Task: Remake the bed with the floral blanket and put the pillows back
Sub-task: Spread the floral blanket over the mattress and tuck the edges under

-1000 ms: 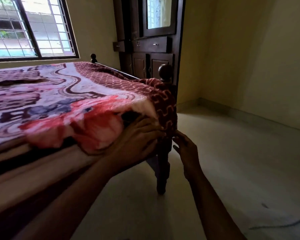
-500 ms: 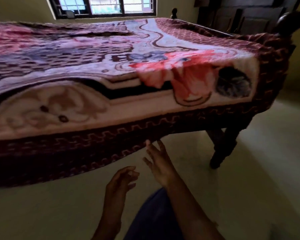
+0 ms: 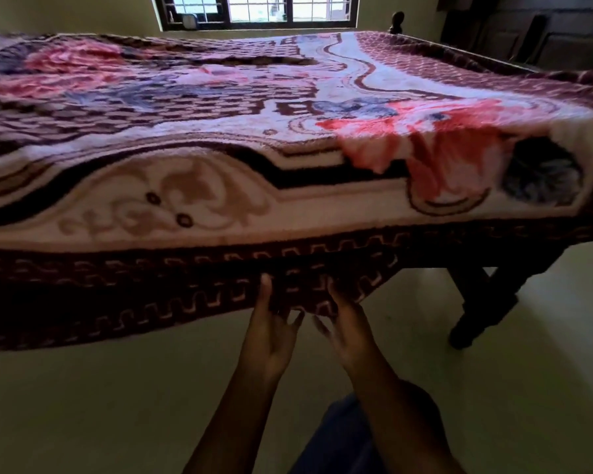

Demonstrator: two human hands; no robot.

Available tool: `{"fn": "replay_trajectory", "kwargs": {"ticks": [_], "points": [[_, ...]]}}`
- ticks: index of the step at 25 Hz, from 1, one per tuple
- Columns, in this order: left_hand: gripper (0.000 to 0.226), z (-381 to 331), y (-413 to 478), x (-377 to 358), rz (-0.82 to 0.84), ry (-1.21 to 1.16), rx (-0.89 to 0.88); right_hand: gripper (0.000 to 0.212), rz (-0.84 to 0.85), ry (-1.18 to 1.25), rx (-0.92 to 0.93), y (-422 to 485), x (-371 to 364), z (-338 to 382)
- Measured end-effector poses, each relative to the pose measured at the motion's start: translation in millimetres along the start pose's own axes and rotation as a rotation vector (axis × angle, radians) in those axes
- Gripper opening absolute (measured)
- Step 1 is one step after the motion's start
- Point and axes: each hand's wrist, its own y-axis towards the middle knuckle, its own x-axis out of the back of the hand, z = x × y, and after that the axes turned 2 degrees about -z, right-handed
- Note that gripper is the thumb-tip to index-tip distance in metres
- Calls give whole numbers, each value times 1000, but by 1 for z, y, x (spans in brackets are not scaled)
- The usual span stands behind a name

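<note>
Both hands at the hem now: left hand [image 3: 271, 336] and right hand [image 3: 348, 336] sit side by side, each grip clamped on the maroon border of the plush floral blanket [image 3: 220, 138], thumbs in front and fingers tucked under. The blanket spreads across the bed above and beyond the grip. A dark wooden bed leg [image 3: 476, 302] stands off to the grip's right.

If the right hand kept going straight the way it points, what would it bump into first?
The floral blanket: the right hand points up at its hanging dark red border, thumb seemingly touching it. What lies behind the cloth is hidden.
</note>
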Motion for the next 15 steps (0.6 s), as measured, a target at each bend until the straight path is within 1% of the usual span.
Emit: {"fn": "replay_trajectory", "kwargs": {"ticks": [2, 4, 5, 7, 9, 11, 12, 13, 14, 15], "points": [[65, 4, 16, -2, -37, -145, 50, 40, -86, -49, -75, 2, 16, -3], [52, 22, 27, 1, -109, -191, 46, 39, -103, -79, -92, 1, 27, -2], [50, 30, 30, 5, -163, -172, 18, 40, -94, -72, -83, -1, 31, -2], [60, 39, 34, 16, -222, -133, -60, 46, -58, -5, -56, -10, 33, -3], [70, 41, 34, 28, -202, -118, -95, 64, 4, 90, 26, -18, 30, -1], [65, 43, 27, 31, -165, -81, -100, 83, 129, 43, 111, -22, 14, 6], [59, 47, 22, 30, -165, -63, -101, 85, 166, -3, 138, -20, 3, 10], [53, 51, 16, 27, -188, -46, -97, 84, 164, -34, 147, -18, -9, 13], [50, 52, 10, 22, -215, -43, -88, 78, 116, -50, 140, -15, -20, 18], [48, 50, 5, 20, -246, -44, -76, 70, 29, -75, 133, -13, -26, 21]]}}
